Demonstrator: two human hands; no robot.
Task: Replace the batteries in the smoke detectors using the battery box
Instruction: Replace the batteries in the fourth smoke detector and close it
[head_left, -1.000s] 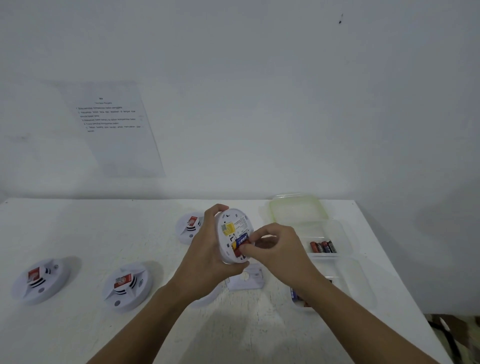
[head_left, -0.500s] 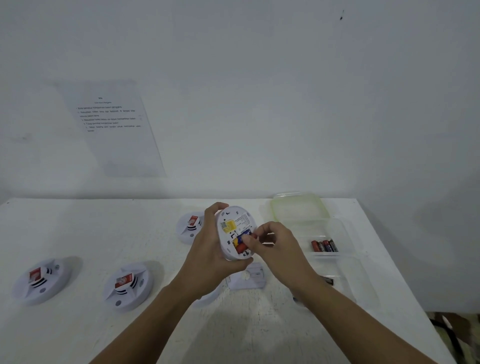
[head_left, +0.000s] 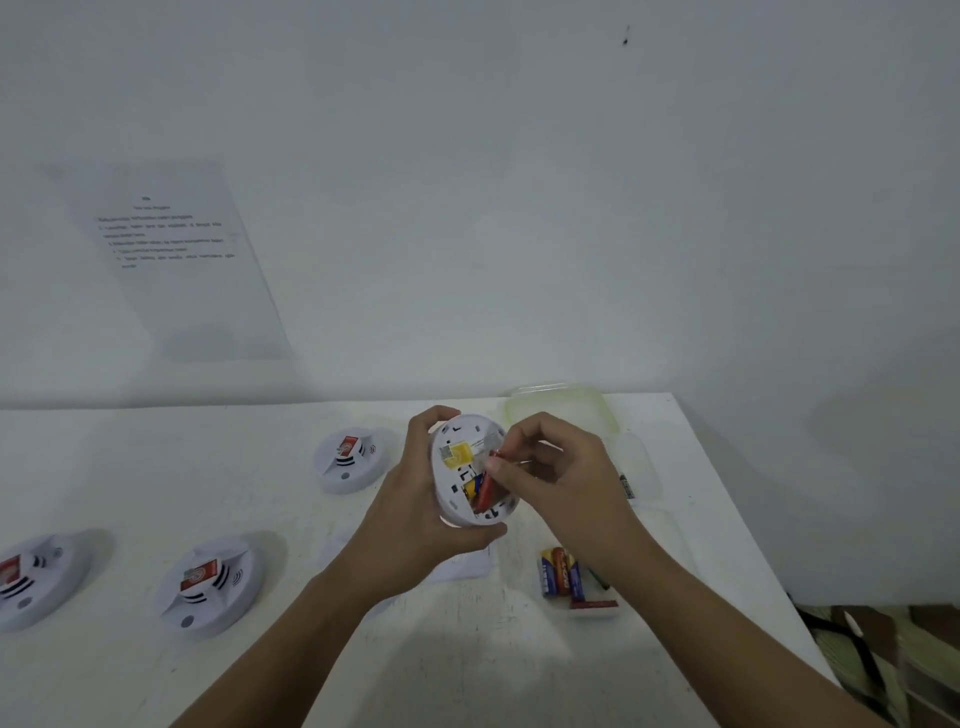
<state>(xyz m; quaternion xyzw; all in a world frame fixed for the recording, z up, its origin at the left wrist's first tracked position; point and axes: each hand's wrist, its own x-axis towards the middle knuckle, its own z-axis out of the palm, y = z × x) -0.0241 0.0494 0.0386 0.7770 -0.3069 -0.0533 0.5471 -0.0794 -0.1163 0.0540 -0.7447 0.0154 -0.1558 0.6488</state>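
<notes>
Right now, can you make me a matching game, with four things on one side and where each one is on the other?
Things:
1. red battery
2. sheet of paper
3. raised smoke detector
4. loose batteries

Places:
A. stuck on the wall
B. gripped by the left hand
C. lying flat beside the right forearm
D. pinched by the right hand

Pairs: 1-D, 2-A, 3-B, 4-C

A printed sheet (head_left: 171, 260) hangs on the white wall (head_left: 519, 208), far left above the bench (head_left: 130, 467). A small dark speck (head_left: 626, 40) marks the wall high up to the right.
</notes>
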